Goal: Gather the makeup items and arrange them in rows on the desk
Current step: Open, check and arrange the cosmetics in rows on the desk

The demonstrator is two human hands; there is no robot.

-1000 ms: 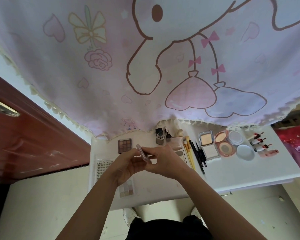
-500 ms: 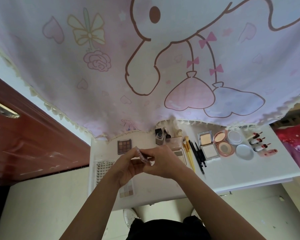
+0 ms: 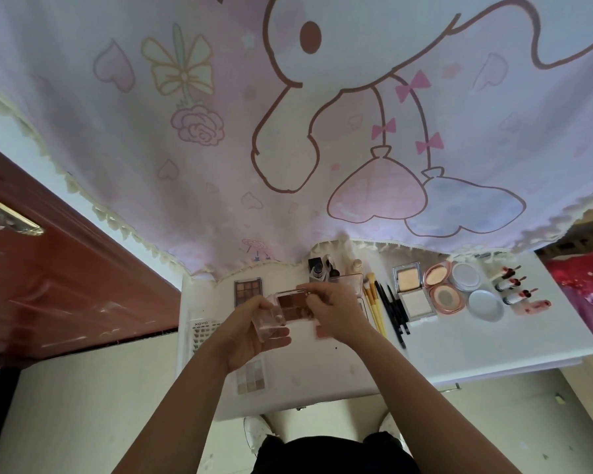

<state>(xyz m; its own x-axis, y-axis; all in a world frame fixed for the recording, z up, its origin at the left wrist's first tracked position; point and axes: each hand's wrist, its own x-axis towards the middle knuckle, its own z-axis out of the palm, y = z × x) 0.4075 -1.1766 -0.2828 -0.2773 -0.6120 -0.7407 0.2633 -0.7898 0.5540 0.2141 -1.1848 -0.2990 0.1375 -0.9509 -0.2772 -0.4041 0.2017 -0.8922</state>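
White desk (image 3: 459, 343) under pink curtain (image 3: 185, 148). Small palette (image 3: 293, 304) is held open just above desk, mid-left: lid side gripped by left hand (image 3: 250, 336), pan side pinched by right hand (image 3: 336, 316). Should be set down flat & square w/ nine-pan palette (image 3: 248, 290), clear of brushes (image 3: 374, 302).

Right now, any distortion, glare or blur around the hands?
Head view: wide-angle bowing curves the white desk; daylight glows through the pink cartoon-print curtain; glare streaks the glossy red-brown door; left hand, right hand and their clear-lidded brown eyeshadow palette look slightly soft.
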